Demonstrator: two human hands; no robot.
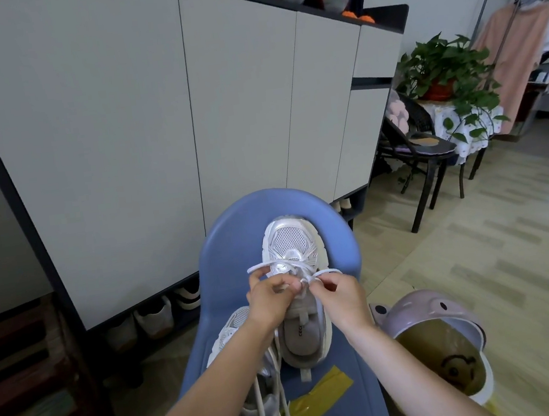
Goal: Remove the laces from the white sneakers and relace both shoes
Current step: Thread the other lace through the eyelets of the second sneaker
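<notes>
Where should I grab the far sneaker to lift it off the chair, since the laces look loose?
Grip the sneaker across its heel collar, coming from the near side: the heel faces you, its opening is exposed, and both hands hold the lace over the midfoot.

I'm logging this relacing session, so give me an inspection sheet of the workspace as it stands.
Surface: blue chair seat, yellow tape stuck on it.
Job's things: upright sneaker at centre, lace looped over its eyelets; second sneaker beside it, laces hanging loose.
Clutter: pink bin to the right.
Hands: left hand and right hand each pinch the lace.
Cables: nothing seen.
Surroundings: cabinet, potted plant, clothes rack.
</notes>
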